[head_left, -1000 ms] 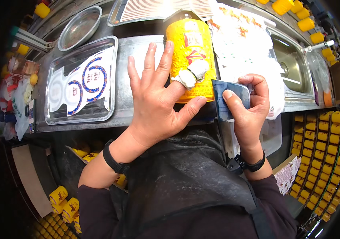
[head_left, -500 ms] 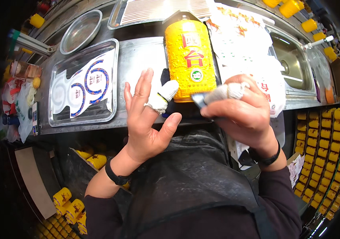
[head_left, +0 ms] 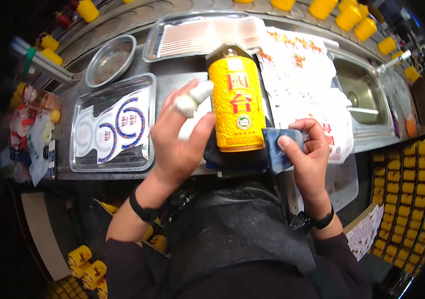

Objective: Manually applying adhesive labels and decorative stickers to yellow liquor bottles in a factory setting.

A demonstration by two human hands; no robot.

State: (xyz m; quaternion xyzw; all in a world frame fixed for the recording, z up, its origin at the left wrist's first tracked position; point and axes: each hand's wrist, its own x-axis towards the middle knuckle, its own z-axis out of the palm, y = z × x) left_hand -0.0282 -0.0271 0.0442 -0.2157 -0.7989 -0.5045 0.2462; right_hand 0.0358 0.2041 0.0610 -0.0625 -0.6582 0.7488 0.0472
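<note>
A yellow bottle (head_left: pixel 236 112) with a textured surface, large red characters and a small green-and-white round mark lies on a dark cloth (head_left: pixel 230 160) at the bench's front edge, its neck pointing away from me. Beside its left side is my left hand (head_left: pixel 176 129), open, thumb and fingers apart, white covers on some fingers. Whether the thumb touches the bottle, I cannot tell. Just right of the bottle's base, my right hand (head_left: pixel 308 162) pinches a flat blue-grey scraper-like piece (head_left: pixel 274 147) between thumb and fingers.
At left, a metal tray (head_left: pixel 151 124) holds printed label sheets, with a metal bowl (head_left: pixel 110 61) behind. A tray of striped strips (head_left: pixel 207 37) stands at the back. White printed sheets (head_left: pixel 297 74) lie right, beside a sink (head_left: pixel 362 94). Racked yellow bottles (head_left: pixel 406 199) stand lower right.
My right hand has moved off the bottle's lower edge to its right, with the blue-grey piece now showing more. My left hand has come alongside the bottle. The whole view has shifted.
</note>
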